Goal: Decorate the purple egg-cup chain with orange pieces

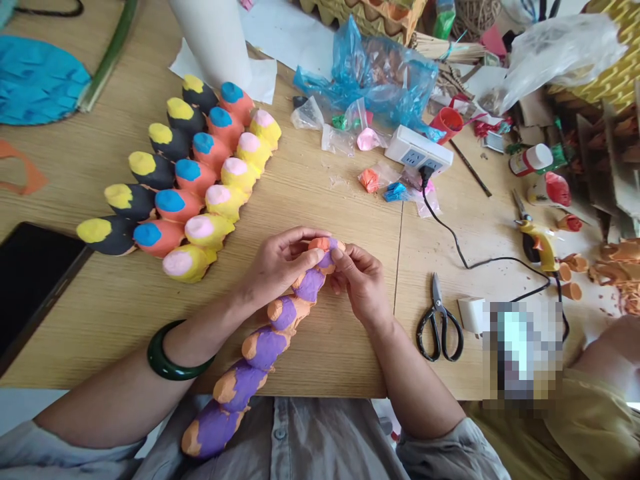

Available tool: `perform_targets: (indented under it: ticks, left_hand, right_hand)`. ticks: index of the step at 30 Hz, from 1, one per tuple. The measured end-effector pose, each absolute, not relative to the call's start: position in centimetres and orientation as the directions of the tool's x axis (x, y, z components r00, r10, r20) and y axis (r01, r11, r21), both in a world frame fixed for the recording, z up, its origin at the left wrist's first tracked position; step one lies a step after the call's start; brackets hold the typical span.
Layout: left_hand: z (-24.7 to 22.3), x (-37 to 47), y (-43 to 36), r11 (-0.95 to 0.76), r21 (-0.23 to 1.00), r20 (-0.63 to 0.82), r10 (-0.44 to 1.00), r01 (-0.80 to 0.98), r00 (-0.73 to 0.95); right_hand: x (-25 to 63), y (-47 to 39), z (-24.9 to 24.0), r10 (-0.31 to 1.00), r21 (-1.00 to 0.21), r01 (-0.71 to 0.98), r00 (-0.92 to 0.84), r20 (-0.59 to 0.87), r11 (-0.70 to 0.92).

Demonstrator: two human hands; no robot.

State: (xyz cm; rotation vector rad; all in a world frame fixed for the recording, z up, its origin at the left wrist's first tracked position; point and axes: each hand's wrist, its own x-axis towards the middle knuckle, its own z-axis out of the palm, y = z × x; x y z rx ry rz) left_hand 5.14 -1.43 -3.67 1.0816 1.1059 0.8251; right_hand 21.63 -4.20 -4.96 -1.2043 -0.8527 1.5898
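Strip (265,348), purple and orange, six bumps, runs slantwise between the forearms; far end over the table (320,370), near end past its edge, in front of the grey shirt (300,440). Left hand (286,265) closed on the far end, thumb by the orange tip. Right hand (364,280) pinches the same end, thumb on top. Scissors (439,320) lie right of the right hand; painted rows (193,183) beyond the left.
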Motion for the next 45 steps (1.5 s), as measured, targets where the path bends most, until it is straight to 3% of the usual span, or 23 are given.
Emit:
perform_targets:
  ticks: [31,36,45]
  left_hand:
    - [-3.3,5.8,-1.8,0.291,0.957,-0.284,0.944,-0.016,0.168]
    - [-3.1,5.3,-1.4,0.270,0.962,-0.268,0.937,0.022,0.224]
    - [-4.6,5.0,-1.4,0.312,0.946,-0.267,0.905,-0.089,0.332]
  right_hand:
    - [21.4,-4.6,-4.9,0.948,-0.913,-0.255,-0.096,-0.304,-0.319]
    - [21.5,-4.4,-5.3,0.939,-0.880,-0.332,-0.079,-0.334,-0.341]
    - [21.7,-4.2,-5.3,0.937,-0.858,-0.381,-0.082,-0.340,-0.345]
